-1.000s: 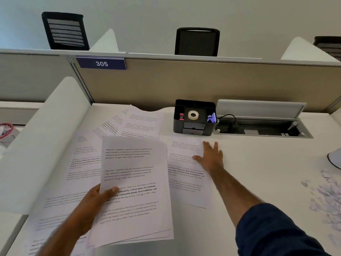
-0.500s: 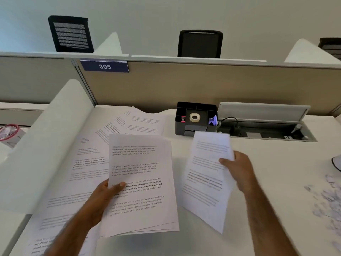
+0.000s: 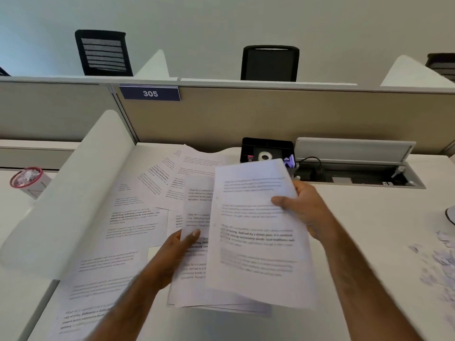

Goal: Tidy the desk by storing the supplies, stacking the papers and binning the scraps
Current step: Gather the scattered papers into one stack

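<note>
My left hand [image 3: 176,257] grips a stack of printed papers [image 3: 194,274] by its left edge, held above the desk. My right hand [image 3: 304,212] pinches one printed sheet [image 3: 256,242] by its right edge, and that sheet overlaps the right part of the stack. More printed sheets [image 3: 133,217] lie fanned out on the desk to the left. A black desk organizer [image 3: 267,148] at the back holds a roll of tape [image 3: 264,156] and small purple and pink items. Torn paper scraps [image 3: 435,264] are scattered at the right edge.
A white curved divider [image 3: 66,193] borders the desk on the left. Beyond it stands a red-rimmed bin [image 3: 27,179] holding scraps. An open cable tray [image 3: 357,173] with a raised lid sits behind the desk surface. A beige partition with a 305 sign [image 3: 150,93] closes the back.
My right hand lifted the single sheet off the desk and carried it left onto the stack in my left hand. The left hand kept its grip.
</note>
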The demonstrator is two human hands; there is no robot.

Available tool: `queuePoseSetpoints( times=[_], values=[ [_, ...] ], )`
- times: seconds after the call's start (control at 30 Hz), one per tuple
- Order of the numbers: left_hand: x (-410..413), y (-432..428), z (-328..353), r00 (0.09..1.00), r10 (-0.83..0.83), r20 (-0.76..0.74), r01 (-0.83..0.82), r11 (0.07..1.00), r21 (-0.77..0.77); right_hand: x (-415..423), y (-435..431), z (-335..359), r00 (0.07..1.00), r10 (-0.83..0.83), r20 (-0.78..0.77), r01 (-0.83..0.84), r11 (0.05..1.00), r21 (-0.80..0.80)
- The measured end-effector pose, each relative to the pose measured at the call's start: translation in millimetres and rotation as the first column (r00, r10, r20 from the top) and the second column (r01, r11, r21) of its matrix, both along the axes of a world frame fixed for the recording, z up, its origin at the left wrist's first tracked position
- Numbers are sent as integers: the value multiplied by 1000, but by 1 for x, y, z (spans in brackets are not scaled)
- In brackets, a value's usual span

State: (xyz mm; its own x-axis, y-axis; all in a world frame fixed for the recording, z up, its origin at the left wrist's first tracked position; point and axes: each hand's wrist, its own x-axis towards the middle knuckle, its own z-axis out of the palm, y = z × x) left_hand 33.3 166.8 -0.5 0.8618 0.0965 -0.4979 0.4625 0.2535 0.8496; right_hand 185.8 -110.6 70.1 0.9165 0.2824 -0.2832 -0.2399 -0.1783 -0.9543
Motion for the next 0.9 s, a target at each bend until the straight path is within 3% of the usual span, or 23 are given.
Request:
queuePoseSetpoints(
  times=[0.23, 0.37, 0.43, 0.5, 0.53, 0.6, 0.7, 0.8, 0.9],
  values=[
    [-2, -3, 4, 999, -15, 39, 19, 994, -108, -20, 30, -30, 999, 8, 32, -5, 997, -73],
    [-6, -2, 0, 998, -55, 12, 56, 987, -148, -34, 32, -44, 961, -238, 139, 260, 951, -167],
    [-8, -2, -1, 999, -32, 18, 35, 986, -164, -45, 25, -53, 946, -308, -97, 301, 950, -87],
    [-10, -3, -1, 999, -17, 30, 21, 990, -140, -55, 14, -60, 900, -112, -422, 188, 972, 142],
    [-10, -5, 0, 999, -22, 43, 26, 994, -102, -62, 11, -60, 878, 13, -479, 113, 966, 232],
    [-8, -7, 2, 995, -49, 92, 46, 999, 26, -67, 8, -63, 898, 100, -429, 16, 966, 258],
    [-5, -14, 8, 984, -54, 171, 20, 981, 193, -68, 13, -61, 976, -55, -209, 88, 984, 152],
    [-4, -25, 13, 967, -3, 255, -61, 968, 243, -70, 17, -51, 991, -130, 17, 127, 986, 111],
    [-4, -33, 15, 944, 14, 331, -105, 960, 260, -73, 15, -47, 980, -97, 174, 87, 994, 66]
  ],
)
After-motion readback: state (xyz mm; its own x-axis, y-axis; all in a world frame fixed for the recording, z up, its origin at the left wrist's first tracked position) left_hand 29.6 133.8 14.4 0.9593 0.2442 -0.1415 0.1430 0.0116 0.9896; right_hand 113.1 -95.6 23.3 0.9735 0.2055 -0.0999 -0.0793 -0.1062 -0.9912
